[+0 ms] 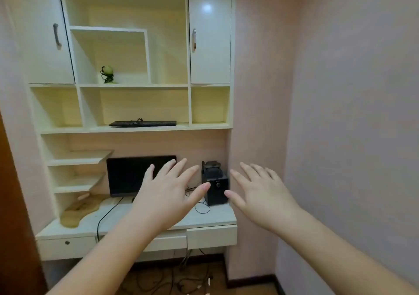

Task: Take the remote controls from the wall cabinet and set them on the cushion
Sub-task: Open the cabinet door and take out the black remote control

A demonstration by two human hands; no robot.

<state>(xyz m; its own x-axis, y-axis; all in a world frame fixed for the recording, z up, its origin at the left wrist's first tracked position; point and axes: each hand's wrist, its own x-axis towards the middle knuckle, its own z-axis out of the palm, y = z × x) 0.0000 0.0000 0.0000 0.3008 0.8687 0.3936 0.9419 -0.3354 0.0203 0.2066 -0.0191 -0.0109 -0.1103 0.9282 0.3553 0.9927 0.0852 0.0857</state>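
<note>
The person is extending both hands, fingers straight and spread, holding nothing, toward the wall cabinet (pixel 133 127). No remote control is identifiable with certainty; the long dark object (pixel 142 123) lying on the middle shelf, long axis left–right, may be one. It is lying above and slightly left of the left hand (pixel 169 195), which is nearer than the right hand (pixel 260 192).
</note>
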